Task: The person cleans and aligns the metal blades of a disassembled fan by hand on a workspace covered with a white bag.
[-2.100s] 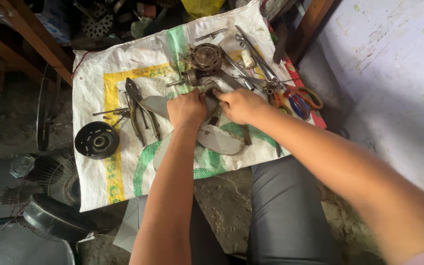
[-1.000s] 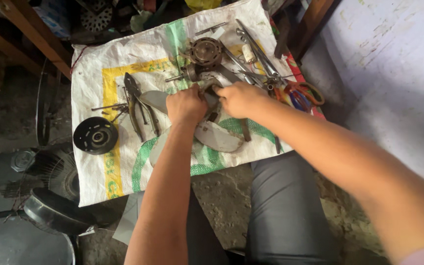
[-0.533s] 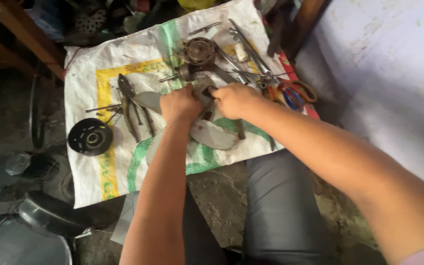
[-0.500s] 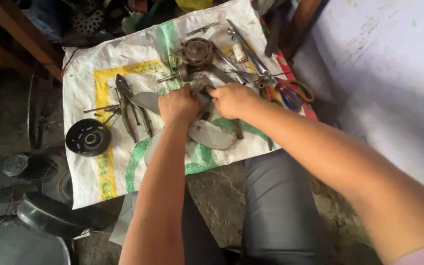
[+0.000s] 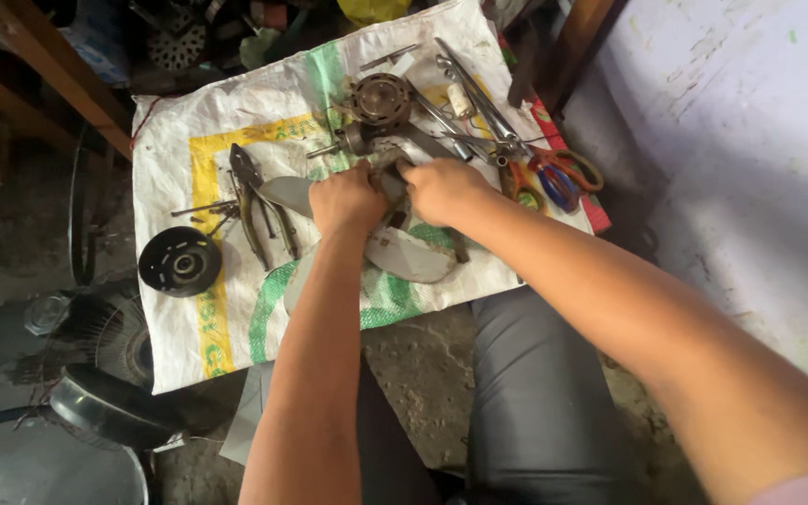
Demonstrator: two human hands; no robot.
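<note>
Hands, left (image 5: 346,198) and right (image 5: 441,187), together mid-frame, clamped on fan blade (image 5: 404,254); pliers (image 5: 259,201) left of them on sack (image 5: 236,122).

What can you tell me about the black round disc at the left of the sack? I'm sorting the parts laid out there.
The black disc is a flat round part, dark and matte, apparently metal or plastic, with a raised hub at its middle and small holes ringed around it. It lies flat at the left edge of the white woven sack, partly over the yellow stripe, below some loose nails and left of the pliers. Neither hand touches it.
</note>
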